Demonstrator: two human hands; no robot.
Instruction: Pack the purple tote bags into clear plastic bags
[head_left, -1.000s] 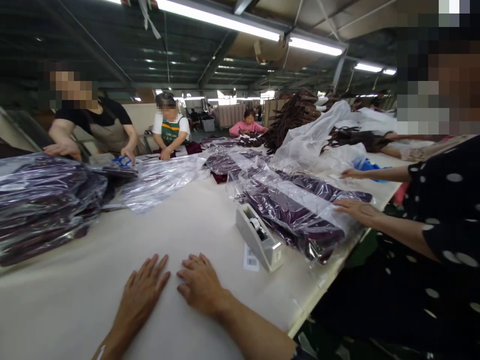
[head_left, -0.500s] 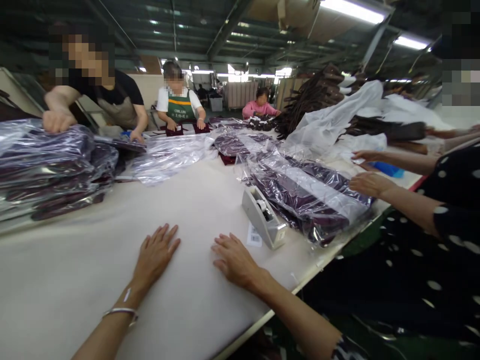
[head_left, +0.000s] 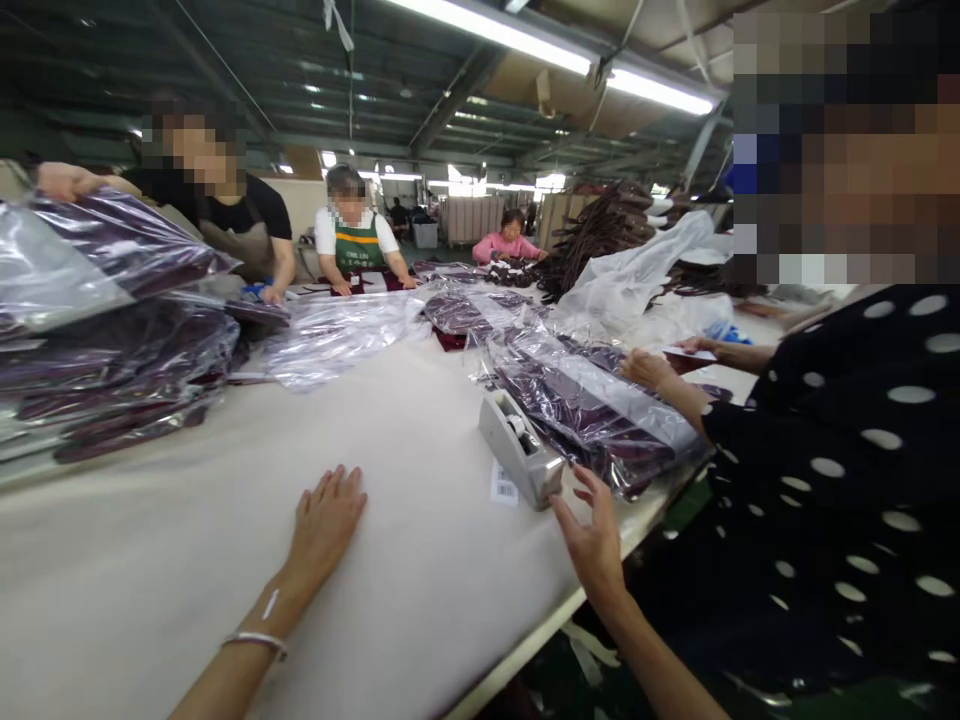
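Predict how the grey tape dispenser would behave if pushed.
The tape dispenser looks stiff, its body holding crisp edges. It would likely slide, not roll, since its angular body sits on the table. A sideways push might tip it, as it looks narrow for its length.

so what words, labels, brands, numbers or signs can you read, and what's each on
Apron: capitals, perhaps ending "LUN"; the start is unclear, and the line below is too small to read.
Label by the dispenser: barcode print, any digits too small.
Nothing else is readable.
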